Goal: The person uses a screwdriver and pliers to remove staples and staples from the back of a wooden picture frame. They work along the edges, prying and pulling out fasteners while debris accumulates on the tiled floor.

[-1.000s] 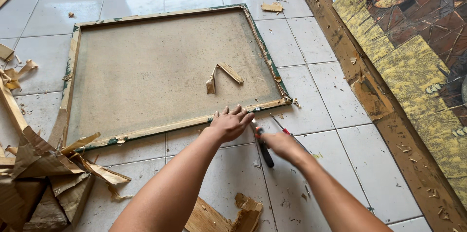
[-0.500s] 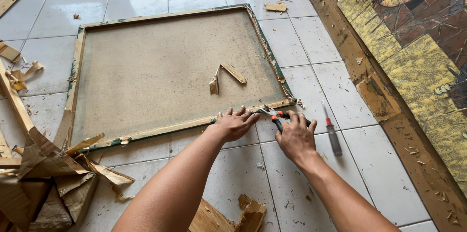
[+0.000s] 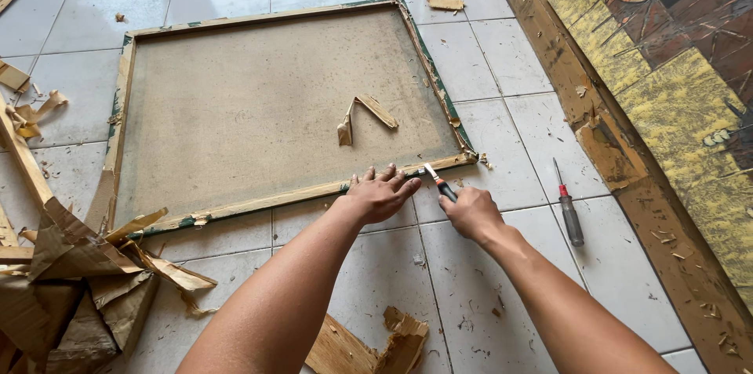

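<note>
Head view: two hands (image 3: 382, 195), one frame (image 3: 235, 211).

**Scraps and Paintings Around the Tiled Floor**

A screwdriver (image 3: 569, 213) with a dark handle and red collar lies alone on the pale floor tiles (image 3: 502, 68), near a big painting (image 3: 667, 60) in yellows and browns that runs along the right side in a rough wooden frame (image 3: 604, 146). On the left, a heap of torn brown paper (image 3: 70, 280) is crumpled beside a loose wooden slat (image 3: 23, 158). More torn brown pieces (image 3: 376, 342) sit at the near edge of the floor. A small brown scrap (image 3: 445, 3) rests on a tile farther off, and a curled strip (image 3: 31, 113) lies at the far left.
</note>
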